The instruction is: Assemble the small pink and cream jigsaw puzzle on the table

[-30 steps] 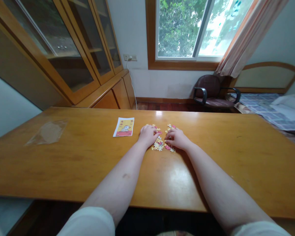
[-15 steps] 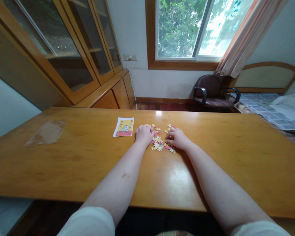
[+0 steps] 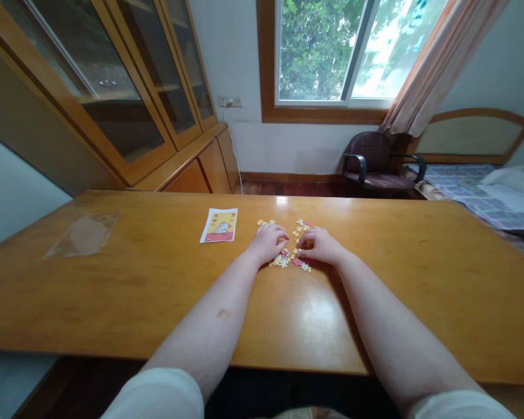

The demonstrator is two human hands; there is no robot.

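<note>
We've got puzzle pieces (image 3: pixel 283 258) on the bench (image 3: pixel 157 291), between and around our left hand (image 3: pixel 271 240) and right hand (image 3: pixel 323 246). Fingers curled; we can't tell if either grip clamps a piece. Clear plastic bag (image 3: pixel 87 235) lies flat, well left.

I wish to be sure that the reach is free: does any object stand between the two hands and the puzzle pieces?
Nothing visible does. The left hand and right hand are right at the puzzle pieces. The picture card lies aside, left of both hands.
</note>
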